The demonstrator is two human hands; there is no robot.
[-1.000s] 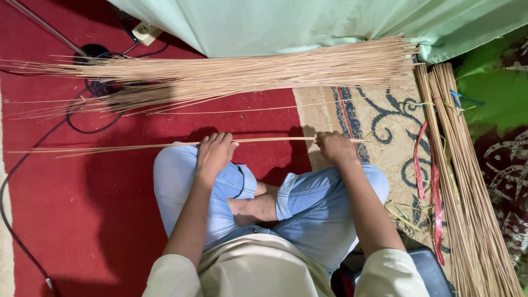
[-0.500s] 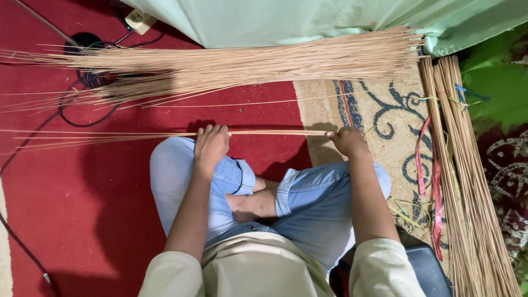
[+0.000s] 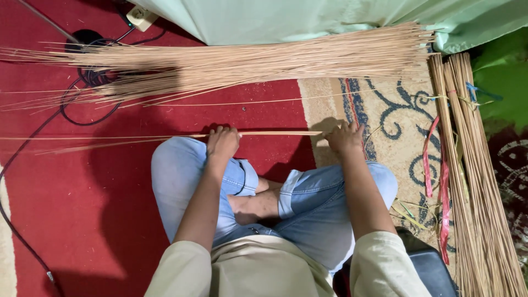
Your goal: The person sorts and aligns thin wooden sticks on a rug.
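Seated cross-legged on the red carpet, a person's left hand and right hand each close around a few thin sticks, probably light, springy, best gripped near the thicker end.

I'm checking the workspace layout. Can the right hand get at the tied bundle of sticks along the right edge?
Probably yes: the right hand holds thin sticks, and only open patterned rug separates it from the bundle.
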